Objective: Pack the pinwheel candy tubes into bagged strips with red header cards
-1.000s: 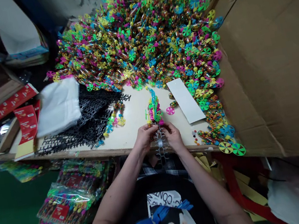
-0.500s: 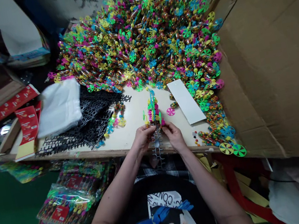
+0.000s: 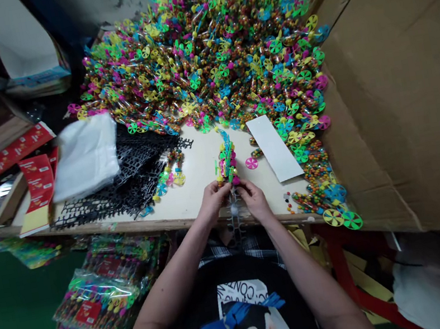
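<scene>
My left hand [image 3: 212,202] and my right hand [image 3: 255,199] are close together at the table's front edge, fingers pinched on a black plastic hanging strip [image 3: 235,219] with side clips. Its lower end hangs past the edge toward my lap. On the upper part sits a bunch of colourful fan-topped toys [image 3: 225,158] in green, pink, yellow and blue, lying away from me just beyond my fingertips. Exactly what each fingertip presses is too small to make out. A pink fan wheel [image 3: 251,163] lies right of the bunch.
A big heap of candy-filled fan toys [image 3: 201,60] covers the table's back. Left lie black plastic strips [image 3: 128,175], clear bags [image 3: 86,154] and red cards [image 3: 39,182]. A white card [image 3: 274,149] lies right, beside a cardboard box [image 3: 393,83]. Packed bags [image 3: 88,312] are stacked below left.
My hands have drawn slightly closer together on the strip. The bunch of toys has turned and bunched up more tightly beyond my fingers.
</scene>
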Action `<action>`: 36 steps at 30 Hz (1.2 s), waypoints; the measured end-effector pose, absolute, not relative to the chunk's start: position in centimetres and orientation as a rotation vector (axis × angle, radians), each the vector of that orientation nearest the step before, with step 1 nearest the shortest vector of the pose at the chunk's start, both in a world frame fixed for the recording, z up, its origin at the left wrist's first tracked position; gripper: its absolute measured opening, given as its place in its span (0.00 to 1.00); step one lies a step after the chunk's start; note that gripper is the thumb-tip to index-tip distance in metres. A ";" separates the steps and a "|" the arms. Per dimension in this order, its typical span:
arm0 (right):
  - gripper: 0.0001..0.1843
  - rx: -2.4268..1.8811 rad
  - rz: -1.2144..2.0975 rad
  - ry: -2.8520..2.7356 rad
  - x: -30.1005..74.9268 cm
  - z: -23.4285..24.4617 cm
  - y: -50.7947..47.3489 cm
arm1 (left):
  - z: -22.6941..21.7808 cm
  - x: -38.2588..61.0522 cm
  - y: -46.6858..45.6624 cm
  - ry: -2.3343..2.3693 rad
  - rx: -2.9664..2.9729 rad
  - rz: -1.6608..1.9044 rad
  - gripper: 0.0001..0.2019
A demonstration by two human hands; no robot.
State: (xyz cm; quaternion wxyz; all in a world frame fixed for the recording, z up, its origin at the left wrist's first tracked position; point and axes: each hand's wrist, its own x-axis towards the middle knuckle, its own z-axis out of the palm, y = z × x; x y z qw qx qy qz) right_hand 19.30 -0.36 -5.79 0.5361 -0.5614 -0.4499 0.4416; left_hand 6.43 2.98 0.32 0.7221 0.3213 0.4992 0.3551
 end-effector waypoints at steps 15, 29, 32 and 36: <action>0.16 -1.334 1.100 -0.917 19.0 -6.3 -0.3 | -2.5 6.4 3.0 1.201 1.090 0.954 0.05; 0.13 -1.398 0.940 -1.105 19.1 -5.6 0.0 | -2.7 5.8 3.0 1.272 1.395 0.992 0.06; 0.14 -1.401 0.941 -1.104 19.0 -5.4 0.3 | -2.8 5.7 3.2 1.271 1.365 1.026 0.06; 0.14 -1.406 0.952 -1.084 18.9 -5.6 0.4 | -2.9 6.0 3.4 1.263 1.354 1.037 0.05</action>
